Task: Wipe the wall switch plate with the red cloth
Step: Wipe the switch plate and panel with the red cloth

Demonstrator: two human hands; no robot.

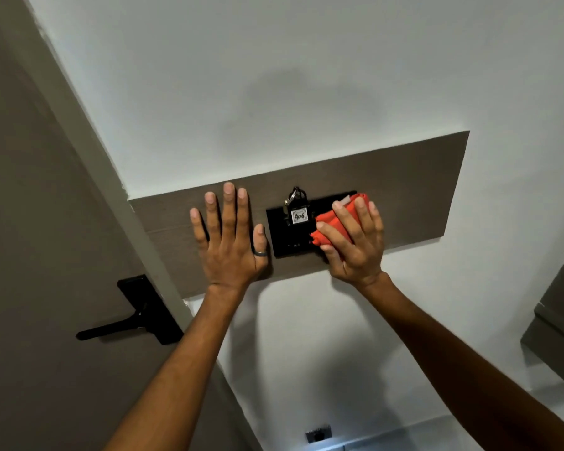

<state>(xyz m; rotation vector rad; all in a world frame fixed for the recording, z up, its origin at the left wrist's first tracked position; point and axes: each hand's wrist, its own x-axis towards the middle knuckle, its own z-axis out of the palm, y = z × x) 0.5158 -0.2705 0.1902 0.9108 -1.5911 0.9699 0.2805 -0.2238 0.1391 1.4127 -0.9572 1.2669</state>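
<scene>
A black switch plate (282, 236) is set into a brown wooden panel (411, 187) on the white wall. A key tag marked 406 (299, 215) hangs from a slot in the plate. My right hand (355, 242) presses a folded red cloth (334, 222) against the right part of the plate, hiding that part. My left hand (230, 232) lies flat on the panel just left of the plate, fingers spread, a ring on the thumb, holding nothing.
A brown door with a black lever handle (134, 317) stands to the left, behind a pale frame. A wall socket (318, 435) sits low near the floor. A grey cabinet edge (554, 323) juts in at the right.
</scene>
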